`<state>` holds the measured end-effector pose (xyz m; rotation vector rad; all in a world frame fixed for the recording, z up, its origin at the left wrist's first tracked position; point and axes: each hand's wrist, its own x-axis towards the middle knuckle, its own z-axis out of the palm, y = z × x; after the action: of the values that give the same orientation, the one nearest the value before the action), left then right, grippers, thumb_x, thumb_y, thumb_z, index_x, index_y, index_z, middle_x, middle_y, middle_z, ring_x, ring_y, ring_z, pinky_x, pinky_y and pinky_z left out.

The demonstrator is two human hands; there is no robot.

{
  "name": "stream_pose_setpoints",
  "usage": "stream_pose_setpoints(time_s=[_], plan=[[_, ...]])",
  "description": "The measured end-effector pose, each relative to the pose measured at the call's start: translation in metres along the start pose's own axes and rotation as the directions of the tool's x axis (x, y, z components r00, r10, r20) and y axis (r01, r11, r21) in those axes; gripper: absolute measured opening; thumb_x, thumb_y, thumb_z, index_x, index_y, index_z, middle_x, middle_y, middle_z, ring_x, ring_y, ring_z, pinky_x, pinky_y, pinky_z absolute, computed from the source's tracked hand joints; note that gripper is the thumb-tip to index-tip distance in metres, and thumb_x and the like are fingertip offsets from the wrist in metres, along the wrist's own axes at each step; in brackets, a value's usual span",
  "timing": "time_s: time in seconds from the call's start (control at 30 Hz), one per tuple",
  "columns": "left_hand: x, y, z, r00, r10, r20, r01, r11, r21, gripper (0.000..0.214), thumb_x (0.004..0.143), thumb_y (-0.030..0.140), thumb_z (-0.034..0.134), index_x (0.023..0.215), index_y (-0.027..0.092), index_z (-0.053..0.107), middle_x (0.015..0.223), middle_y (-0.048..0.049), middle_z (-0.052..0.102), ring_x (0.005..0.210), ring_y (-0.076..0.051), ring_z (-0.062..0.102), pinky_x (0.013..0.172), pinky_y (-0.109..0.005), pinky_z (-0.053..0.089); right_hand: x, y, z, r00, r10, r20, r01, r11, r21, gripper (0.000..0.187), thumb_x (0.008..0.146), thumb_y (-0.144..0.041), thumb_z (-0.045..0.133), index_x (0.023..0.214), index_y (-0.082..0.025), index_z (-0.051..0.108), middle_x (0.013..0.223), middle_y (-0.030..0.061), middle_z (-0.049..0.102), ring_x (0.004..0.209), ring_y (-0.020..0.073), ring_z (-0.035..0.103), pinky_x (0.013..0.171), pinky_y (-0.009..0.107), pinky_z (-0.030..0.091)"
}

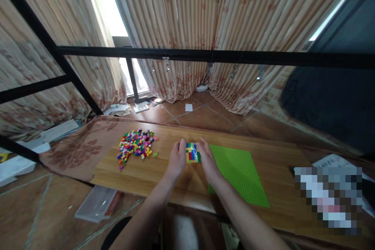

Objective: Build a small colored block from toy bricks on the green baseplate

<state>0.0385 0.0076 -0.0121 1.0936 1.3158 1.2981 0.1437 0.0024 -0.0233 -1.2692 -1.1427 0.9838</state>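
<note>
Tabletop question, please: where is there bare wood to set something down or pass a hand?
Bare wood of the table lies between the brick pile and the near edge, beside the left hand. Another strip runs behind and right of the green plate. The middle is crowded: left hand and right hand hold the colourful block beside the plate.

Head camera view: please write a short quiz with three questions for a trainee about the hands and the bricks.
1. True or false: the left hand and the right hand both touch the multicoloured brick block.
2. Where does the green baseplate lie? A) left of the block B) right of the block C) on the floor
3. Fill in: the pile of loose bricks lies on the person's ___ side.
Key: 1 true; 2 B; 3 left.
</note>
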Motion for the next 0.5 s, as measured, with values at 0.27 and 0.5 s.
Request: stream_pose_setpoints(time_s=[0.27, 0.5], plan=[[-0.005, -0.014, 0.002, 0.987, 0.147, 0.063, -0.154, 0.979, 0.134, 0.037, 0.092, 0.049, 0.037, 0.077, 0.02, 0.055, 0.074, -0.0036, 0.056, 0.069, -0.016, 0.051, 0.068, -0.027, 0.039, 0.002, 0.007, 0.008, 0.994, 0.07, -0.083, -0.076, 0.994, -0.076, 0.049, 0.08, -0.065, 0.048, 0.089, -0.019, 0.063, 0.08, 0.0029, 0.066, 0.074, 0.0173, 0.061, 0.067, 0.029, 0.047], [0.001, -0.019, -0.004, 0.985, 0.131, 0.114, -0.14, 0.987, 0.082, 0.037, 0.091, 0.05, 0.041, 0.077, 0.019, 0.057, 0.074, -0.0028, 0.058, 0.071, -0.016, 0.052, 0.068, -0.026, 0.04, 0.003, 0.007, 0.004, 0.992, 0.121, 0.033, -0.122, 0.992, 0.032, 0.046, 0.079, -0.065, 0.05, 0.085, -0.02, 0.059, 0.068, -0.002, 0.06, 0.062, 0.0151, 0.057, 0.056, 0.026, 0.045]])
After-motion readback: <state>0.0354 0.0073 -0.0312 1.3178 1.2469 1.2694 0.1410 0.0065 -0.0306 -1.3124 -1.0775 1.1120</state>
